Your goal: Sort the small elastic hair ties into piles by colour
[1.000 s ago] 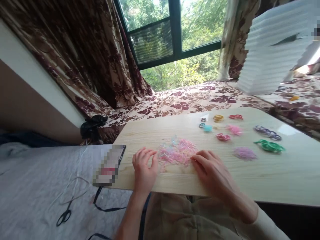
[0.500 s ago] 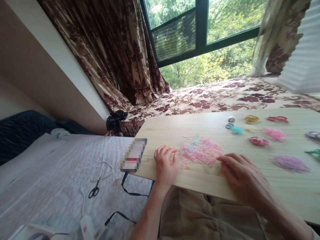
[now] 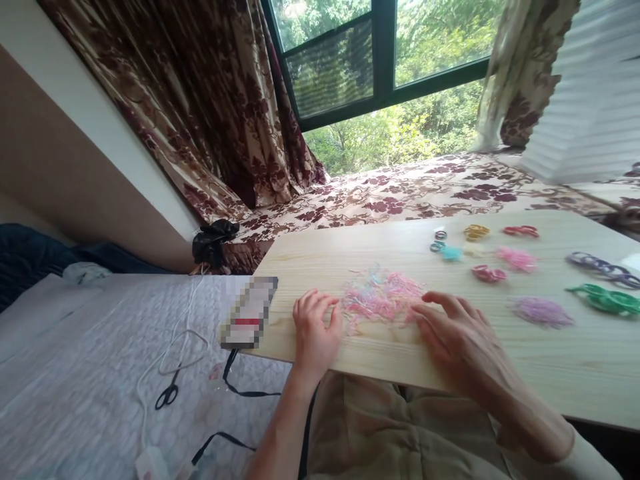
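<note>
Pink strips point(image 3: 383, 297) are lying between the loosely spread left hand point(image 3: 317, 328) and closer right hand point(image 3: 461, 339), whose pinch is unclear.

No lettering, brand, number or sign can be read. The screen of the phone point(image 3: 250, 313), left of centre in the frame, is covered by coarse pixel blocks, so its reddish band point(image 3: 249, 321) yields no words. The white block point(image 3: 151, 461) at the lower left edge bears a faint pinkish mark, too blurred to make out.
</note>
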Motion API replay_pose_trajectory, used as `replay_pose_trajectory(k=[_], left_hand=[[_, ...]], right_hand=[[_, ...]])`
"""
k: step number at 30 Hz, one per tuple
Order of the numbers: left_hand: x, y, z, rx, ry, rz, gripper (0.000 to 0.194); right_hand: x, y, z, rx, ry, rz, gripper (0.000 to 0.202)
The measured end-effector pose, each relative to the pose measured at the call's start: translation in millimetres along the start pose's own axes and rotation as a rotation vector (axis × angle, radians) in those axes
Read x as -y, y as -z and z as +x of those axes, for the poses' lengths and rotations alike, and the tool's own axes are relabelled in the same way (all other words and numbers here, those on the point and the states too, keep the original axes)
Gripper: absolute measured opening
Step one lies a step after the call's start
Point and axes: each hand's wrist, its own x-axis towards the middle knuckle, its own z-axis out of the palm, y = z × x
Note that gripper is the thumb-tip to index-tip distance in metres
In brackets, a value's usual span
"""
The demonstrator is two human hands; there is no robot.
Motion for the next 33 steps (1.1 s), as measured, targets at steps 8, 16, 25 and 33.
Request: replay_pose_trajectory(k=[8,16,25,33], left_hand=[[0.4,0.3,-0.8,0.011,-0.002,0.013,0.015],[-0.8,0.4,-0.4,0.016,0.009,0.024,0.015],[-0.3,0.5,0.1,0.016,0.012,0.02,0.015],[0.4,1.2,-0.8,0.018,0.012,0.017,0.016]], right_hand=[[1.7,0.1,0.8,0.056,0.033,0.072,0.031],[-4.5,1.5,-1.2,-0.005,-0.026,0.136,0.029],[-4.1,5.0,-2.6,0.036,-0.054,0.167,0.027],[-7.5,1.8,-4.4,0.014,-0.082,0.185,0.034]])
